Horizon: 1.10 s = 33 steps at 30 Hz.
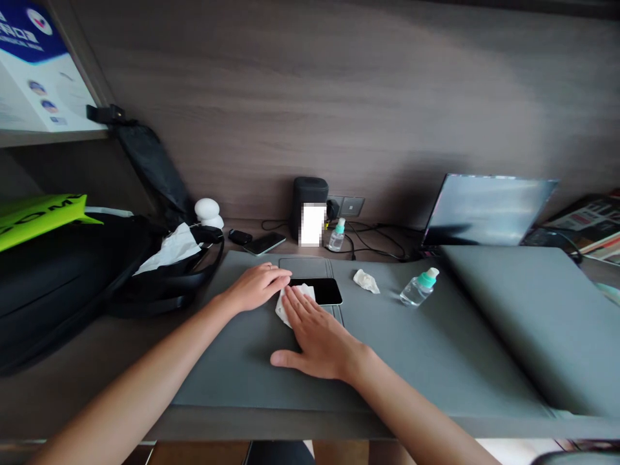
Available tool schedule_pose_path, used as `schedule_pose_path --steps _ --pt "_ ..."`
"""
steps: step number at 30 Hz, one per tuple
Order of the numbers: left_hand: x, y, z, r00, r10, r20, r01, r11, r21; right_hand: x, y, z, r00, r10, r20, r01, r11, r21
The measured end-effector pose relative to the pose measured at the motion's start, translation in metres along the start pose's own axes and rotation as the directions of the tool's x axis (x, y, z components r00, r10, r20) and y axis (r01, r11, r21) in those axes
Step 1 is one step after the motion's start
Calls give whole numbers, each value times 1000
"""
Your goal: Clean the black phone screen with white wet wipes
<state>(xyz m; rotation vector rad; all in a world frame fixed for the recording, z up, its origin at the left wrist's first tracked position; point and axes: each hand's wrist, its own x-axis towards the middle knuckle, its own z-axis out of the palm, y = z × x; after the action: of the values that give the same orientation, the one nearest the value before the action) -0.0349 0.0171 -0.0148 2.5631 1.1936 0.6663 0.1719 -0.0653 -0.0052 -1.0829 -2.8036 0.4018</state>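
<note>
A black smartphone (pixel 328 291) lies flat on the grey desk mat (pixel 232 381). My left hand (pixel 256 287) holds the phone at its left end, thumb and fingers close together there. Over the phone's left part and its near edge spreads a white tissue (pixel 282 315). My right hand (pixel 322 336) presses on this tissue, fingers stretched flat and thumb held out to the side. Right of the phone sits a crumpled tissue (pixel 367 281). A clear spray bottle with a teal top (pixel 417 289) lies tilted on the mat, apart from both hands.
Along the back are a second small bottle (pixel 336 236), a black cylindrical device (pixel 310 188), cables, another phone (pixel 265 243) and a white rounded object (pixel 208 212). Black bags (pixel 62 278) crowd the left. A laptop (pixel 489 210) and a grey folded panel (pixel 533 310) occupy the right.
</note>
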Motion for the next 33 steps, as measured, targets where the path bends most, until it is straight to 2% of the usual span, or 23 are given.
schedule_pose_path --steps 8,12,15,20,24,29,33 --pt "2 2 -1 999 44 9 -44 999 14 -44 38 -17 993 118 6 -117 988 -98" --pt "2 4 -2 1000 28 -9 -28 999 16 -41 50 -18 988 151 13 -149 984 -101" --pt "2 4 -1 1000 21 -13 -21 1000 20 -25 45 -18 986 163 41 -159 984 -78" --pt "2 5 -2 1000 21 -22 -21 1000 23 4 20 -15 996 73 52 -71 997 -27" --pt "1 5 -3 1000 8 -13 -8 1000 7 14 10 -11 1000 2 31 -2 1000 -17" --pt "1 1 -1 1000 3 -1 -3 1000 -11 2 15 -11 993 -118 -4 118 993 -16" --pt "0 1 -1 1000 7 -28 -8 1000 -17 -28 12 -24 987 -162 -11 162 984 77"
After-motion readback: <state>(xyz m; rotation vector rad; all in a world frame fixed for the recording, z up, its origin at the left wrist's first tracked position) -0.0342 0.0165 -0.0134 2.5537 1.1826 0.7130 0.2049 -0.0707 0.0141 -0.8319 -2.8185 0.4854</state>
